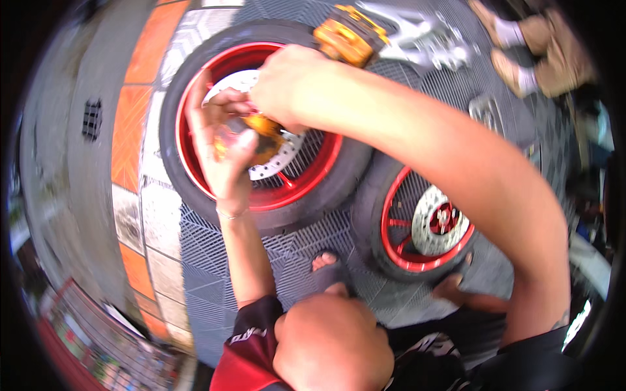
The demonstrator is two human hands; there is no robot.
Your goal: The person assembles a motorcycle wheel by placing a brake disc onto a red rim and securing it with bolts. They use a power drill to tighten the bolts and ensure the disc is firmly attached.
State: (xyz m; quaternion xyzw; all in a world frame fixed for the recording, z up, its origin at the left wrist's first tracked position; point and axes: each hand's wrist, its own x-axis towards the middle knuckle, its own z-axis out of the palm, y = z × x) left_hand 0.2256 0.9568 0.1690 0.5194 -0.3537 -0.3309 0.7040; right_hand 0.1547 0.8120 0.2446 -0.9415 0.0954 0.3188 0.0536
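My left hand (222, 146) is cupped round a yellow-and-black tool (264, 140), whose exact kind is blurred. It is held above a large red-rimmed motorcycle wheel (300, 195), which lies flat with its drilled silver brake disc (287, 159) facing up. My right hand (283, 85) reaches across from the right and is closed at the tool's upper end, close to my left fingers. What those right fingers grip is hidden, though a small pinkish-red spot shows between the hands. The tool and both hands cover the wheel's hub.
A second, smaller red-rimmed wheel (391, 241) lies to the right, against the first. Beyond them are a yellow-and-black object (349, 36) and a silver metal frame part (430, 42). Another person's feet (512, 65) stand far right. Grey grid tiles (215, 260) cover the floor.
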